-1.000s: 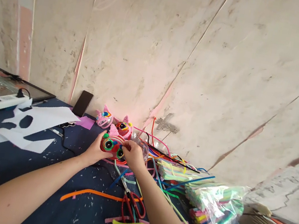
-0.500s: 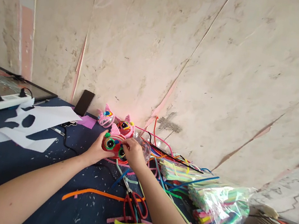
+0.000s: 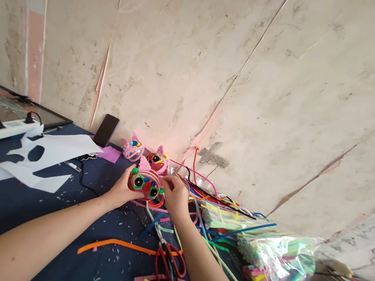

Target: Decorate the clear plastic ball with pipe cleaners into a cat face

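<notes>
A round animal head of red pipe cleaners [image 3: 145,192], with green-ringed black eyes and a pink pointed ear, faces me above the table. My left hand [image 3: 124,187] is closed around its left side, thumb along the lower front. At its right edge, the fingers of my right hand [image 3: 174,195] are pinched against a pink part; my fingers partly hide the contact. Just behind stand two similar pink-eared heads, one red-faced head [image 3: 157,160] and one clear-bodied head [image 3: 133,149]. Red-handled scissors [image 3: 168,257] lie in front, blades pointing toward the held head.
Loose pipe cleaners, an orange one [image 3: 120,243] among them, lie around the scissors. Bundles in a clear plastic bag [image 3: 286,267] are at right. Cut white paper [image 3: 59,150], a phone [image 3: 106,130] and a power strip [image 3: 5,129] sit left. A stained wall [image 3: 172,61] rises behind.
My right hand has shifted slightly right, from the blue piece on the head's front to its right edge. The left hand keeps its hold, and the head has hardly moved.
</notes>
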A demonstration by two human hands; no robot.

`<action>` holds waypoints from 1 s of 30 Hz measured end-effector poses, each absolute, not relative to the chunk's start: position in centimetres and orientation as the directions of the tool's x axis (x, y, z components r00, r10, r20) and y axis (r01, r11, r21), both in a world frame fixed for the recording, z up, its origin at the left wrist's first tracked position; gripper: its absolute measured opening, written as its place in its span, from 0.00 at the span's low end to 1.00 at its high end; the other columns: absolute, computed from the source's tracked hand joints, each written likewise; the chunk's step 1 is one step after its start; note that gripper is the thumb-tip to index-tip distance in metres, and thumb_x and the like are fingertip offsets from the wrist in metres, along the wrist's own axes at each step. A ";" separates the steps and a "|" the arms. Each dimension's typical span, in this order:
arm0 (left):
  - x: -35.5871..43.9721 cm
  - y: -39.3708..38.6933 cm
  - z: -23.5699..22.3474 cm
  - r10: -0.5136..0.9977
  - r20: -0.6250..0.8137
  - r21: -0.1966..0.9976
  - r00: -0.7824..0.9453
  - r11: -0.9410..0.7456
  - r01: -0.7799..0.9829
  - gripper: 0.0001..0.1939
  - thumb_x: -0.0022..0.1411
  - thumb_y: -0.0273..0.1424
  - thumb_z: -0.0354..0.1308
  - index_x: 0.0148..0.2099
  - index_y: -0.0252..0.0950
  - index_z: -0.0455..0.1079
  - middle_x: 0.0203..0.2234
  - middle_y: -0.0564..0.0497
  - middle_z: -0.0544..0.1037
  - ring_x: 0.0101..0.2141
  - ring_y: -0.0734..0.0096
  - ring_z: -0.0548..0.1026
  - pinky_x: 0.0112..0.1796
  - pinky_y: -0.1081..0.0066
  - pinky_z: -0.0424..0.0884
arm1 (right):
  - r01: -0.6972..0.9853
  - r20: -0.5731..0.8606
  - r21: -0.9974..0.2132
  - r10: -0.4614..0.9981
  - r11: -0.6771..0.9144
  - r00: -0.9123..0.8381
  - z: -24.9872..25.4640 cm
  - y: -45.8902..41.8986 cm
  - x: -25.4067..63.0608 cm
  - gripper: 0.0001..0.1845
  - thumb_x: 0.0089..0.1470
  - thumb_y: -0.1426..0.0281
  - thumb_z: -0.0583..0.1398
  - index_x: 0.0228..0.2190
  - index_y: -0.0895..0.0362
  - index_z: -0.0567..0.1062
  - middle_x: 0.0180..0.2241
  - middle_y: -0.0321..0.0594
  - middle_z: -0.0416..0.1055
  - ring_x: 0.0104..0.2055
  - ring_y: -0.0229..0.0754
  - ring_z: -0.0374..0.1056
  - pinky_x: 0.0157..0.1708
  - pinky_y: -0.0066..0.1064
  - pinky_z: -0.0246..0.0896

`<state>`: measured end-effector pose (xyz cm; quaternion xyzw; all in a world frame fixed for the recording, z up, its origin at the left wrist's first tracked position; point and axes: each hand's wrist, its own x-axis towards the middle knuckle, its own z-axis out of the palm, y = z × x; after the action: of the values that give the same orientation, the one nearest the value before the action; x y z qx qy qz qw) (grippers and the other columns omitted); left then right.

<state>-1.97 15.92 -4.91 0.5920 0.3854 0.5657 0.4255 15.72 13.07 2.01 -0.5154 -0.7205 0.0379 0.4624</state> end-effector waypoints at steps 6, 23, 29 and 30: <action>-1.9 15.7 -4.8 0.938 0.340 0.940 0.068 -0.339 -0.019 0.55 0.36 0.33 0.73 0.64 0.36 0.48 0.55 0.38 0.64 0.55 0.49 0.64 0.55 0.53 0.58 | 0.693 0.617 -0.550 0.786 0.467 -0.039 0.6 12.8 14.2 0.07 0.47 0.74 0.56 0.26 0.56 0.75 0.26 0.39 0.71 0.29 0.41 0.66 0.32 0.31 0.63; -2.0 15.9 -4.7 0.955 0.294 0.948 0.028 -0.288 -0.134 0.53 0.33 0.28 0.73 0.62 0.38 0.52 0.54 0.42 0.66 0.55 0.51 0.64 0.57 0.55 0.56 | 0.411 0.432 -0.852 0.879 0.324 0.203 0.4 13.6 15.4 0.11 0.47 0.65 0.57 0.31 0.57 0.76 0.30 0.42 0.74 0.32 0.44 0.68 0.34 0.34 0.62; -2.5 16.1 -4.4 0.967 0.252 0.955 0.038 -0.242 -0.169 0.48 0.43 0.31 0.70 0.62 0.41 0.49 0.51 0.43 0.67 0.54 0.53 0.66 0.55 0.54 0.60 | 0.143 0.201 -0.976 0.938 0.166 0.284 -0.4 11.9 15.1 0.17 0.41 0.59 0.63 0.31 0.58 0.75 0.25 0.40 0.72 0.29 0.45 0.68 0.25 0.31 0.60; -2.4 16.0 -4.2 0.967 0.249 0.955 0.052 -0.236 -0.178 0.47 0.45 0.32 0.69 0.63 0.42 0.49 0.50 0.43 0.68 0.53 0.54 0.68 0.53 0.55 0.62 | 0.093 0.159 -0.986 0.949 0.138 0.271 -0.4 11.4 14.8 0.18 0.41 0.58 0.63 0.31 0.59 0.75 0.26 0.41 0.72 0.29 0.45 0.68 0.23 0.31 0.60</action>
<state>-2.42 16.01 -4.18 0.5309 0.3715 0.5798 0.4939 14.80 11.37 -0.38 -0.5440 -0.4792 0.3673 0.5827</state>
